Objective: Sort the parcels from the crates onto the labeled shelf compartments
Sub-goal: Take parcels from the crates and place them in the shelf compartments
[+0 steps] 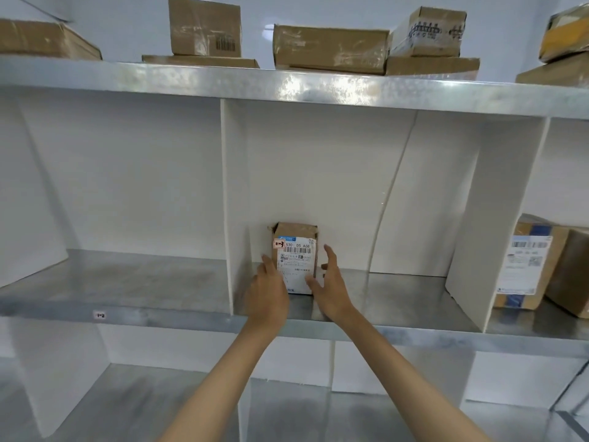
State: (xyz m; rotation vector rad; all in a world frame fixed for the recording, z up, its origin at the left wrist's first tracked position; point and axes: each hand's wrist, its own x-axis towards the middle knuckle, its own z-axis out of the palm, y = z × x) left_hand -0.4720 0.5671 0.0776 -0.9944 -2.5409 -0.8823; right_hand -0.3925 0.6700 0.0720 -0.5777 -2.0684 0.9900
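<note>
Parcel (296, 260): upright on the shelf (398, 298), near the divider (231, 202), between the hands.
Left hand (271, 291): fingers straight, touching its left edge; nearer.
Right hand (331, 282): fingers straight, just beside it.

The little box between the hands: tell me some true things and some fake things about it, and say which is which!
1. The box stands upright on a shelf. True.
2. It stands by the right wall of its compartment. False: it is near the left divider.
3. The left hand and right hand are on either side of it. True.
4. Nothing lies up top. False: cardboard boxes sit on the top shelf.
5. Its label has a barcode. True.
</note>
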